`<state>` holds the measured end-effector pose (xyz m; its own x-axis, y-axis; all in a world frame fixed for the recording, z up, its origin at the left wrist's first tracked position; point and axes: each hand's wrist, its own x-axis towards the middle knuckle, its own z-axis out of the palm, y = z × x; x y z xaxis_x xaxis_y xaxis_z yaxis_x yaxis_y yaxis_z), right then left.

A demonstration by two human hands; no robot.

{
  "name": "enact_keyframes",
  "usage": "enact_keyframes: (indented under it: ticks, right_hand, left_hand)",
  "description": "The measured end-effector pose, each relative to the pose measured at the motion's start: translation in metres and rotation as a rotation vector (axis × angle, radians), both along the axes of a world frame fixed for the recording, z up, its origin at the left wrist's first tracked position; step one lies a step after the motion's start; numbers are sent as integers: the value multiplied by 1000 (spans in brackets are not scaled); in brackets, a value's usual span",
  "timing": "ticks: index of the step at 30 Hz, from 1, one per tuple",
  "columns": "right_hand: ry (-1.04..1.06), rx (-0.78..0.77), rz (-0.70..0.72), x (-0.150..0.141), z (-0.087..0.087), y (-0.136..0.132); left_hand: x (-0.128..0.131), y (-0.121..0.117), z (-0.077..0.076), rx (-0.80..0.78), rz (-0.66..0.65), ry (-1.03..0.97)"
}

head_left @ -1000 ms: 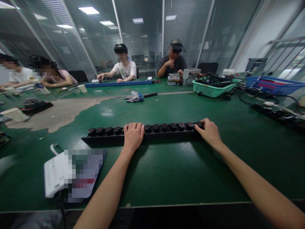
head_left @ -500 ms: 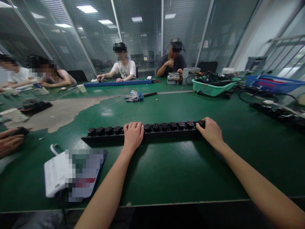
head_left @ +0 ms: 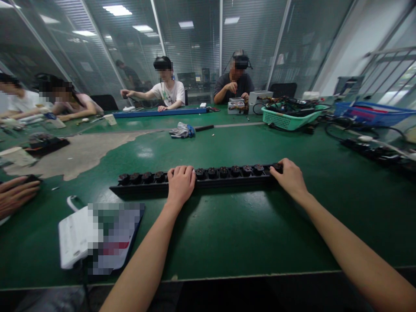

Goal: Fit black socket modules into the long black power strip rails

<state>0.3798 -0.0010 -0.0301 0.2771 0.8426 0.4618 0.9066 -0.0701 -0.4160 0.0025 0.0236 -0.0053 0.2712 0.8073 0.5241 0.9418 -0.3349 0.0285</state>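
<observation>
- Two bare hands are on one long black rail (head_left: pixel 227 183), which lies across the green table (head_left: pixel 243 242) in front of the person. The left hand (head_left: pixel 181 184) is curled over the rail left of its middle, seeming to steady it.
- The right hand (head_left: pixel 291 177) is drawn narrow at the rail's right end, thumb and fingers pinching the dark end piece (head_left: pixel 277 167); the fingers partly cover it.
- Beneath and beside the hands, round black inserts (head_left: pixel 223 172) stand in a row: four show left of the left hand, six between the hands. Any under the left palm are hidden.
- Those ten look seated and evenly spaced. The end piece sits a little apart from its neighbour, so that end seems the least settled; whether it is fixed cannot be told.
- The rail is straight, narrow and trough-like, probably metal or hard plastic, with a dull sheen and a slanted left end. The inserts are squat, with brownish detail on top.
- Nearer the left forearm lie a smooth white box (head_left: pixel 73 238) and a flat pale item (head_left: pixel 120 249) with a dark blue edge.
- Farther out, a crumpled grey-and-blue cloth bundle (head_left: pixel 182 131) touches or nearly touches a thin black bar (head_left: pixel 205 128); beyond is a perforated green plastic basket (head_left: pixel 286 120) heaped with cables.
- At far left rests a co-worker's hand (head_left: pixel 17 195).
</observation>
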Motion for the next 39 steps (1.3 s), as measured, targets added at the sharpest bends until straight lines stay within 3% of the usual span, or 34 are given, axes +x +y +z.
enact_keyframes:
  ticks: [23,39]
  right_hand:
    - [12,61,-7,14,-5,3]
    - [22,13,-49,22,-5,1]
  left_hand:
    - [0,1,-1,-3,-1,-12]
    - [-1,1,0,-3,-6,-10]
